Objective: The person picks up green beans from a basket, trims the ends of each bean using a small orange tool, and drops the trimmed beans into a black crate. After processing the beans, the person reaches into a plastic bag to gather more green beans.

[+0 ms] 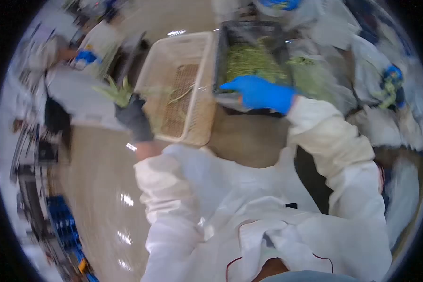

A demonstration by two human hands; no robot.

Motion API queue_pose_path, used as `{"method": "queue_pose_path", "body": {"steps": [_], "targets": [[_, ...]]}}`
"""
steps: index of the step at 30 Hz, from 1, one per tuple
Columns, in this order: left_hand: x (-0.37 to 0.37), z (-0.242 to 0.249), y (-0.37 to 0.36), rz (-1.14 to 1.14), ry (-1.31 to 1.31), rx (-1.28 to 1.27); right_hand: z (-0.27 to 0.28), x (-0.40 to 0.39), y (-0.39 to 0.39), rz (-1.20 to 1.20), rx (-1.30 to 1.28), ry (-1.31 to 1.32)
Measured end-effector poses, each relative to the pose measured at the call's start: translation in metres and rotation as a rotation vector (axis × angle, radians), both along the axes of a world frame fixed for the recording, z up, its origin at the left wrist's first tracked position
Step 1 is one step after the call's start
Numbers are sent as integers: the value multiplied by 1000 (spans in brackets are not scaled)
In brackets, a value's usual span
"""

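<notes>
My left hand [135,117], in a dark grey glove, is closed around a bunch of green vegetable stalks [119,92]. It is beside the left wall of a white plastic basket [207,56], which has a few thin stalks [181,94] lying on its slotted floor. My right hand [261,94], in a blue glove, hovers over the near edge of a black crate [221,51] of chopped greens [251,61]. Its index finger points left and the other fingers look curled. A small orange spot shows under them, but blur hides what it belongs to.
At the left another person's blue-gloved hand [86,57] is over a work surface. More blue gloves of co-workers [393,74] show at the right and top. A clear bag of greens [317,77] lies right of the crate. Blue crates [63,225] stand lower left on the wet floor [98,188].
</notes>
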State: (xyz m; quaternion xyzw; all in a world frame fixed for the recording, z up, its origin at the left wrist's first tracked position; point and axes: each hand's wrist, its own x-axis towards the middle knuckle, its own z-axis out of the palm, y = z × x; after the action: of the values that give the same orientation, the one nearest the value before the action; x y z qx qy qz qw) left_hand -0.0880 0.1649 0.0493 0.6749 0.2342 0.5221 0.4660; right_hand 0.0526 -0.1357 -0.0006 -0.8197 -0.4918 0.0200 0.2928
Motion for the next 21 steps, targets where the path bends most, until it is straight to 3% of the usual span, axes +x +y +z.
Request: {"method": "queue_pose_path", "body": {"steps": [1, 3, 8, 12, 13, 14, 15, 16, 19, 21], "targets": [[-2, -5, 1, -107, -12, -177, -13, 0, -4, -66, -64, -216], [5, -13, 9, -135, -14, -336, -15, 12, -15, -103, -454, -268], [8, -1, -27, -314, 119, -382, -41, 123, -101, -523, -649, -285], [13, -6, -45, -532, 172, -380, 12, 61, -71, -18, -688, -34], [15, -16, -44, -556, 150, -339, 0, 43, -56, 209, -484, 72], [14, -11, -53, -638, 129, -356, 34, 15, -37, 373, -578, 283], [21, -22, -45, -613, 121, -332, 15, 5, -21, 551, -519, 332], [21, -25, -46, -661, 86, -389, 6, -3, -16, 715, -277, 280], [27, -14, -56, -575, 98, -574, 89, -29, -1, 547, -315, 278], [25, -16, -56, -563, 109, -587, 119, -35, -2, 517, -32, 9]]}}
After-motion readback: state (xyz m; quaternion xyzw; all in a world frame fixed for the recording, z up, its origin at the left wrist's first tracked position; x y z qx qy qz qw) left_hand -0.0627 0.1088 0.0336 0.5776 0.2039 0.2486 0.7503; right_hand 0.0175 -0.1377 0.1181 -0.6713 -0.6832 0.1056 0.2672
